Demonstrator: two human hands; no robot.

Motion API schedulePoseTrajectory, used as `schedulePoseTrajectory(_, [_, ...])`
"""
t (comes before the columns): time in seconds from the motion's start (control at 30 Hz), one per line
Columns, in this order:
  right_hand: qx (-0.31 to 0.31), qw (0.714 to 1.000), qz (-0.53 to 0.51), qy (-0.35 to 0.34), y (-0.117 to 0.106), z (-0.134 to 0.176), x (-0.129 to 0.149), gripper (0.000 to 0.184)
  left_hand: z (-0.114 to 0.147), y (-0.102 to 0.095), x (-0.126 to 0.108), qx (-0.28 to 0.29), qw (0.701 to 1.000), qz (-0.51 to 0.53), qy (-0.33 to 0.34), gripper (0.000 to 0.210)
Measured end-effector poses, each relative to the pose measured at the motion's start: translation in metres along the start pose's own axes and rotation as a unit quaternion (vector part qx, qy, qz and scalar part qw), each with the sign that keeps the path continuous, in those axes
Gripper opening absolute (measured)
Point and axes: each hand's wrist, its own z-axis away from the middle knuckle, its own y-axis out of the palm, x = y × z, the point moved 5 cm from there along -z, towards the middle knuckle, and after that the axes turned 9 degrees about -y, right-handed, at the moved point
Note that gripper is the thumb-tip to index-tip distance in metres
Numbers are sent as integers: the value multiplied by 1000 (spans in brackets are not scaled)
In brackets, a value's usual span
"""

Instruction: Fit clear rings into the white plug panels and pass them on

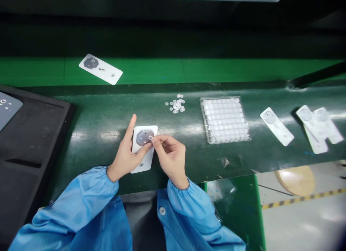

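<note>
Left hand (124, 156) and right hand (173, 158) were busy on one flat white panel (148, 158) with round corners

Both hands were close together over the near side of a long, shiny, dark green bench (113, 110). The flat white panel was right between them. It had a big, shiny, round grey patch (142, 137) near its far end. The left hand had hold of the panel, with its thumb over the front and its pointing finger stretched out past the side. The right hand had its thumb and pointing finger pinched together. They looked to be on a small clear plastic disc (150, 137) at the low right edge of the grey patch.

This panel seemed only part done, because the fingers were on the disc. It was too tiny to tell if the disc was stuck down or loose.

A heap of little clear discs (177, 105) lay past the hands, and a see-through plastic tray (201, 115) with white rows sat to its right. Lots of pieces seemed to be left.

One loose white panel (104, 69) lay up on the left, and a few other white panels (278, 129) lay on the right. Which of those were finished was hard to say.
</note>
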Motion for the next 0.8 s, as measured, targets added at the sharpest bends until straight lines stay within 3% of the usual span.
schedulePoseTrajectory(0.23, [-11,1000,-3,1,3,2,2,20,1,1,5,3,999,16,-29,93])
schedulePoseTrajectory(0.43, [-9,1000,-6,4,2,-1,4,28,4,2,4,24,991,91,-100,73])
schedulePoseTrajectory(0.63, [82,991,-86,64,2,-16,-5,37,-1,-2,4,13,976,147,-159,35])
schedulePoseTrajectory(0.73, [93,989,-97,55,-1,-12,-9,37,-6,-2,13,7,959,200,-202,36])
schedulePoseTrajectory(0.8, [145,983,-95,54,4,-1,-11,38,-8,0,17,-4,949,230,-214,37])
